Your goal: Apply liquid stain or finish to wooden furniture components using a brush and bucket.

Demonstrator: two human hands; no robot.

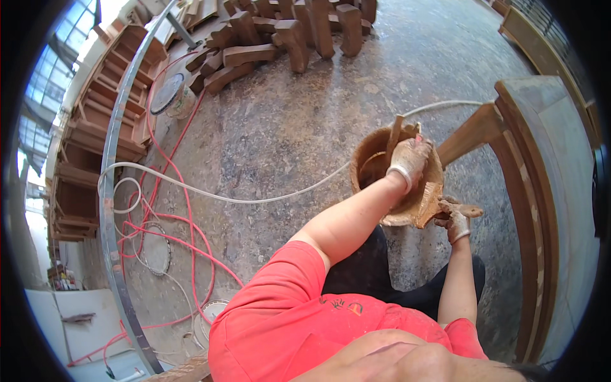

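Note:
A round bucket [364,141], caked with tan-brown coating, is in front of me at the right of centre. Over its mouth reaches my left hand [410,159], in a stained pale glove, with fingers closed and a small red bit showing at them. What it holds is hidden. A flat stick [394,132] leans in the bucket next to that hand. At the bucket's near right side is my right hand [456,219], in a brown-smeared glove, closed against a thickly coated tan piece [425,207] whose kind I cannot make out.
A wooden frame with a pale panel [547,121] stands close on my right. Red hoses [191,219] and a clear hose [254,200] cross the floor at left. Brown wooden blocks [294,44] are piled at the back, near a lidded bucket [172,97]. A metal rail [109,191] runs along the left.

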